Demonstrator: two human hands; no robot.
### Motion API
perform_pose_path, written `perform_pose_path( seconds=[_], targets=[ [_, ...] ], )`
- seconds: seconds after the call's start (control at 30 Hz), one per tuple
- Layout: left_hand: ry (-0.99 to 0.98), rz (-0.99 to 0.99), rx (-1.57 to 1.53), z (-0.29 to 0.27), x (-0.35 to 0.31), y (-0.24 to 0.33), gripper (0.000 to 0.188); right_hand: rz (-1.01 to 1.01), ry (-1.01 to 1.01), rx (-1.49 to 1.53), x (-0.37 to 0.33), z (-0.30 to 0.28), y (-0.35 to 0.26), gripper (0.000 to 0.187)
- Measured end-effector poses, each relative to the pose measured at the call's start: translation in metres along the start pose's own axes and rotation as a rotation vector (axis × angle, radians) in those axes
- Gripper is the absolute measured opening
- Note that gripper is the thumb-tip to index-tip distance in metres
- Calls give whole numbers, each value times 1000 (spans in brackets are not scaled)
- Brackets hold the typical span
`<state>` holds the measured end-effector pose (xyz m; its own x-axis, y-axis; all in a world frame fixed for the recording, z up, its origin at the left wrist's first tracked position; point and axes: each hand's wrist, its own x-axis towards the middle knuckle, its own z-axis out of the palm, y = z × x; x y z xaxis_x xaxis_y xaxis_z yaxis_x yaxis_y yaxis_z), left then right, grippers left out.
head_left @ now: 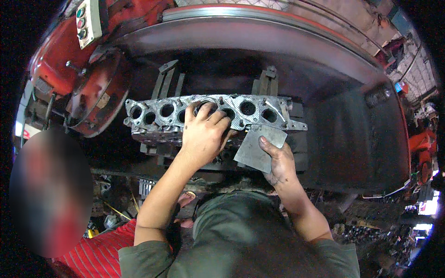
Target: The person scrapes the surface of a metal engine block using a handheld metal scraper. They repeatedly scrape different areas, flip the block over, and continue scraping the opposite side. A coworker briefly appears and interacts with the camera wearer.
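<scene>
A long grey metal cylinder head (157, 133) lies across dark supports in front of me, its dimpled upper face lined with several round ports and short studs. My left hand (207, 132) grips it near the middle: the fingers curl over the ports, and the thumb lies along the near side. In my right hand (281, 162) is a flat, squarish grey plate (259, 143), with the thumb on its upper face and the other fingers hidden beneath. The plate slants at the head's near right edge; whether it touches the head I cannot tell.
A red machine housing with a round disc-shaped part (99, 102) stands at left, below a push-button box (88, 23). Two dark metal brackets (168, 81) (265, 83) rise behind the head. A metal rail (278, 16) borders the far side. Someone in red stripes (99, 250) is at lower left.
</scene>
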<state>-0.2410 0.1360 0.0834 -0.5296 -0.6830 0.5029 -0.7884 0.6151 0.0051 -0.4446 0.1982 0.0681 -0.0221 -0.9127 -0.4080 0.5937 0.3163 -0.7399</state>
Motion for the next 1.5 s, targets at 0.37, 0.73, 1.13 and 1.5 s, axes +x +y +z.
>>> perform_pose_path(
  seconds=[0.37, 0.73, 1.13, 1.5],
  targets=[
    [52, -12, -128, 8, 1, -5, 27, -19, -58, -235, 15, -18, -14, 38],
    [60, -15, -147, 9, 0, -7, 29, -11, -76, -182, 14, -17, -8, 42],
    [75, -46, -160, 10, 1, -6, 30, 0, -71, -97, 9, -6, -5, 43],
    [94, -49, -138, 10, -1, -4, 29, -120, 55, 32, -3, -4, 15, 41]
  ],
)
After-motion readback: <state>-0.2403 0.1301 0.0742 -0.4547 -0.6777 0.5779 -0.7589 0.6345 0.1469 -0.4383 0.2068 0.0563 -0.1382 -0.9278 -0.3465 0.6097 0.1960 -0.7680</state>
